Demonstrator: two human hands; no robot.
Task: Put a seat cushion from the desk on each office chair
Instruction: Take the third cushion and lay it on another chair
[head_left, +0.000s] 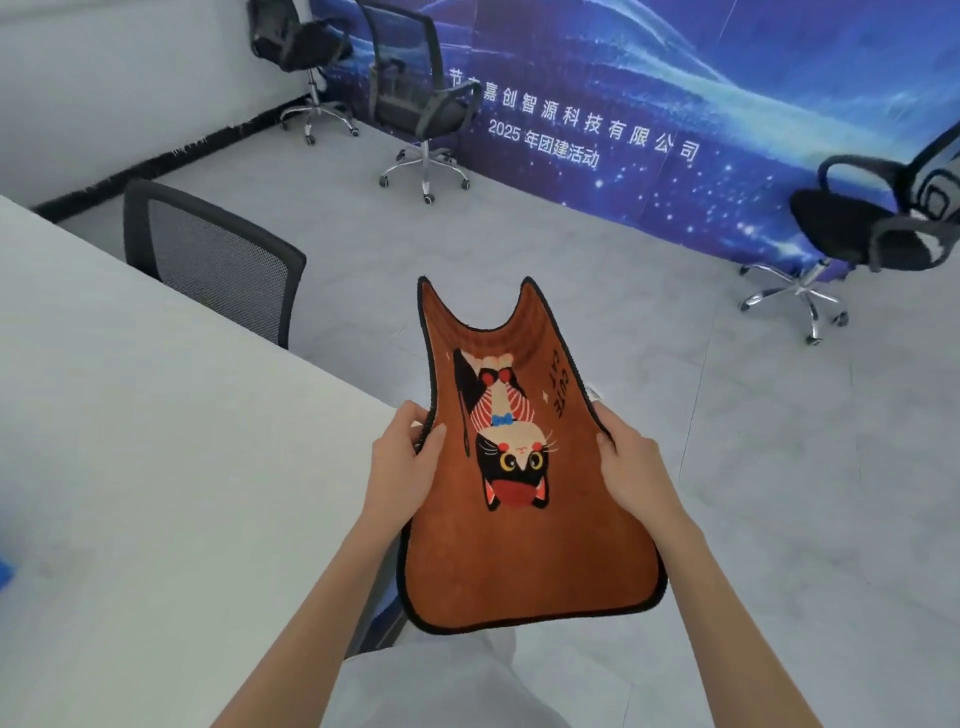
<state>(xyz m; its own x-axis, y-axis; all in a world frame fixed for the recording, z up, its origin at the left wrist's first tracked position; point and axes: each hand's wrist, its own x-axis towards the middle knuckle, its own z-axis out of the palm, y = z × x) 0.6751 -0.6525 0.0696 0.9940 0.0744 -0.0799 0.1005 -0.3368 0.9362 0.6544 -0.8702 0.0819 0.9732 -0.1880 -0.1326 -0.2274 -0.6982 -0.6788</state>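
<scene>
Cushion (524, 493) carried in mid-air, just off the counter (156, 415) corner.
Left hand (405, 457) and right hand (631, 462) are each clamped on a side edge, thumbs on top. Carrying step judged in hand; next, a chair must be reached: nearest chair (213, 260) is tucked against the counter, others (421, 98) stand across open floor (727, 441).
</scene>
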